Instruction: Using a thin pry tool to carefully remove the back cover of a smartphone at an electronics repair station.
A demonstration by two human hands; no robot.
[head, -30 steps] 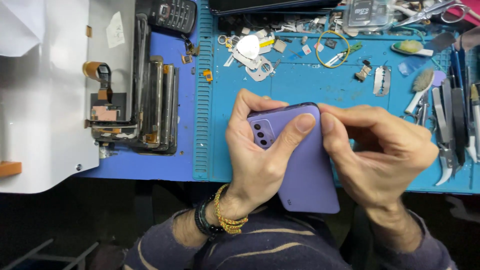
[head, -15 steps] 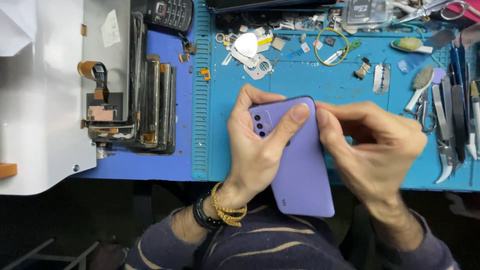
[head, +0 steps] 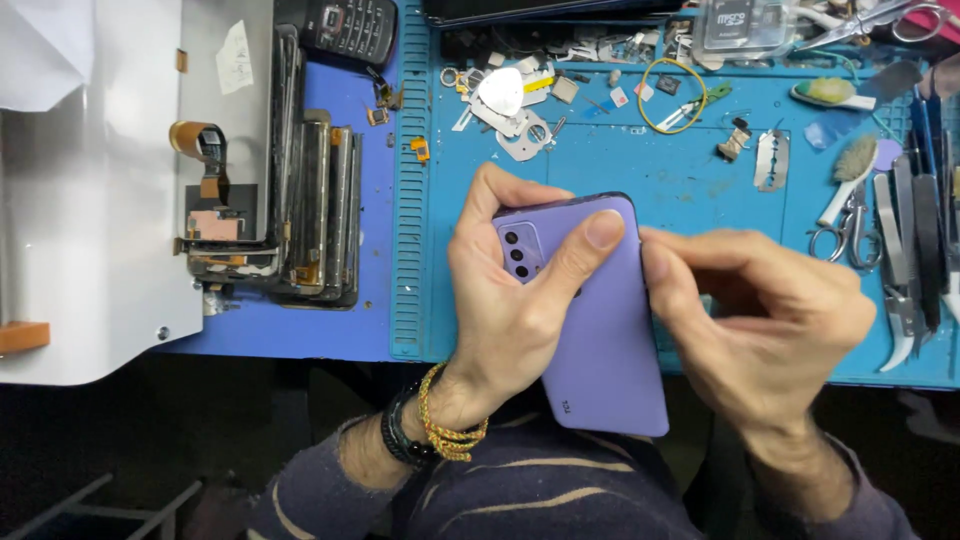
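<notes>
A blue work mat (head: 690, 190) covers the bench, littered along its far edge with small metal parts, a yellow wire loop (head: 672, 95) and scissors (head: 868, 18). At the left, a stack of dismantled phone frames (head: 315, 215) stands on edge beside a white panel (head: 90, 190). At the right edge lie tweezers, pliers and a small brush (head: 848, 172).

Near the middle, held above the mat's near edge, is a purple phone (head: 600, 320), back cover up, camera cluster towards the far left corner. The left hand (head: 510, 300) wraps around its far end, thumb along the left side and forefinger laid across the back, closed firmly on the phone. The right hand (head: 770, 320) comes in from the right with fingers curled; its thumb and fingertips press at the phone's right edge, pinching or prying the seam, though whether they hold a small tool cannot be told.

Working that seam well probably calls for a steady left-hand hold and light, even pressure along the edge, so the cover neither bends nor slips.
</notes>
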